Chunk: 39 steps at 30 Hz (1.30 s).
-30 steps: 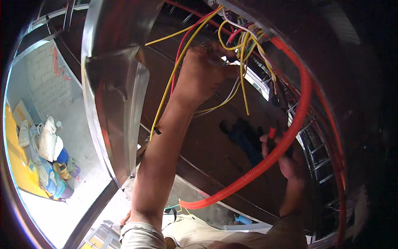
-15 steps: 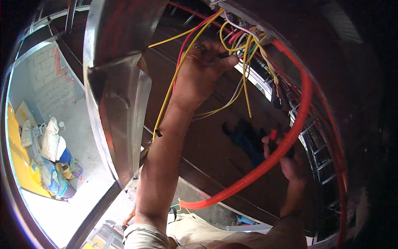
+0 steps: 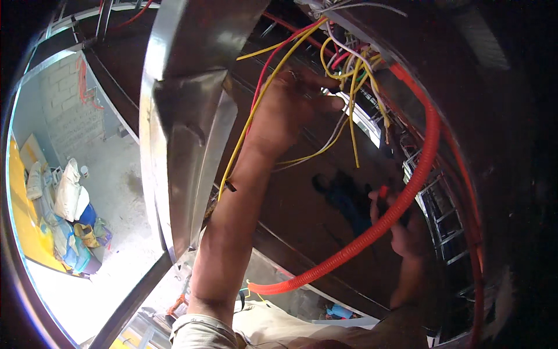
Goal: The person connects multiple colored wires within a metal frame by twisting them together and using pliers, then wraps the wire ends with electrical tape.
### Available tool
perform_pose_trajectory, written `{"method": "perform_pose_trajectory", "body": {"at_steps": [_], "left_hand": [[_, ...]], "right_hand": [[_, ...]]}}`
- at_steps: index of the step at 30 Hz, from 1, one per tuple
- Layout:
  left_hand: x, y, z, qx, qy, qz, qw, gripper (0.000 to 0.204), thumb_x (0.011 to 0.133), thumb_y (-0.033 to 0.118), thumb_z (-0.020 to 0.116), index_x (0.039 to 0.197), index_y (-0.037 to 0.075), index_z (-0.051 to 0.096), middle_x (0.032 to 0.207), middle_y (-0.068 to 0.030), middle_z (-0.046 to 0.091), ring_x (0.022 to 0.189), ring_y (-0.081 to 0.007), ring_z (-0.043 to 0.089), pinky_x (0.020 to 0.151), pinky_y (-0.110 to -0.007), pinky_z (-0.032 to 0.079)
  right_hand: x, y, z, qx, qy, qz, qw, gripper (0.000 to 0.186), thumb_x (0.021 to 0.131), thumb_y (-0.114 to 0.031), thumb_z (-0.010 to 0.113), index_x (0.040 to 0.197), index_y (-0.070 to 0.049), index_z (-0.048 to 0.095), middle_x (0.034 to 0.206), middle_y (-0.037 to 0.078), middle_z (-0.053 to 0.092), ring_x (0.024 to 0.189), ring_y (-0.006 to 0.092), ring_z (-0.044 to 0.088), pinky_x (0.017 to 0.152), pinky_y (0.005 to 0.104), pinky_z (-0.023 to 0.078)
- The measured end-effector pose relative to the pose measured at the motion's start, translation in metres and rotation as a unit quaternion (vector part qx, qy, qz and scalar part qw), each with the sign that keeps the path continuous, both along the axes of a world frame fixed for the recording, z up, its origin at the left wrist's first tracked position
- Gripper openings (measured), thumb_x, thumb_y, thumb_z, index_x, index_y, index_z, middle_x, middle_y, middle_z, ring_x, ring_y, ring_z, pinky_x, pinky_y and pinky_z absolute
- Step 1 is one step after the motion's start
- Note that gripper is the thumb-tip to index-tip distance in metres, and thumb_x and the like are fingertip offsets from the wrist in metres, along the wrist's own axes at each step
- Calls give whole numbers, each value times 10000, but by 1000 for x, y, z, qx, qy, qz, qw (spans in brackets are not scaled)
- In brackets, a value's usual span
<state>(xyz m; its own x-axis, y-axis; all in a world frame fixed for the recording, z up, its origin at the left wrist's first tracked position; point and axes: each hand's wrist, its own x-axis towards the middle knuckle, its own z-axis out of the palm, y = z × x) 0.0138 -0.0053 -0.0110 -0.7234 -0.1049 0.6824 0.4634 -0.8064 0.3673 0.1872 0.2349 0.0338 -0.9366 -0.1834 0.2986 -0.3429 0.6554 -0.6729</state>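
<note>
My left hand (image 3: 285, 110) is raised beside a bundle of loose wires. Its thumb and index finger point at the wires with a gap between them, and a small dark bit shows by the index fingertip. Yellow wires (image 3: 355, 136) and a white wire (image 3: 375, 84) hang from the bundle. A long yellow wire (image 3: 250, 119) and a red wire (image 3: 263, 72) run along my left wrist. Lower right, in shadow, my right hand (image 3: 407, 235) grips what look like pliers with a red handle part (image 3: 383, 191); their dark head is hard to make out.
An orange corrugated conduit (image 3: 349, 254) loops from the wires across in front of my right hand. Left of my forearm stands a bent sheet-metal channel (image 3: 192, 122). Far below, bags (image 3: 71, 192) lie on a pale floor. A ladder-like metal frame (image 3: 444, 218) is at right.
My left thumb and index finger have parted, where they were pinched by the wires on a small black piece. The view has shifted slightly; my right hand stays nearly in place.
</note>
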Motion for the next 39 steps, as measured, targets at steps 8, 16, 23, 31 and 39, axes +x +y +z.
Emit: {"method": "perform_pose_trajectory", "body": {"at_steps": [8,16,23,31,39], "left_hand": [[14,-5,9,-39,-11,202,979,222,916,83,659,1119,3,622,1019,-70,684,965,-124,617,819,-299,509],[31,-11,30,62,31,164,984,381,951,338,650,1165,24,631,1004,-28,672,935,-102,585,858,-283,471],[23,-11,45,50,-33,132,989,436,919,393,681,1155,26,675,1006,-34,684,905,-99,576,852,-296,451],[7,4,34,145,15,44,988,267,967,205,619,1159,23,652,997,-44,688,931,-127,606,863,-293,460],[3,6,36,112,30,45,992,229,964,91,588,1188,63,624,1006,-12,661,908,-103,590,861,-272,463]], "right_hand": [[-22,31,-12,292,112,-84,946,248,979,-155,559,1175,-10,601,1064,101,626,914,215,611,787,342,495],[-44,58,-31,272,201,-150,929,318,965,-217,595,1186,10,578,1110,198,610,1040,358,600,882,430,488],[-43,46,-28,312,207,-151,915,439,985,-276,572,1324,0,534,1089,95,650,984,197,612,886,351,478],[-39,37,-24,149,17,-30,988,513,991,-212,551,1447,-34,398,1328,158,555,1091,221,585,917,361,493],[-29,-4,-8,106,103,56,987,467,1034,-337,472,1302,45,508,896,38,566,773,114,514,703,264,430]]}}
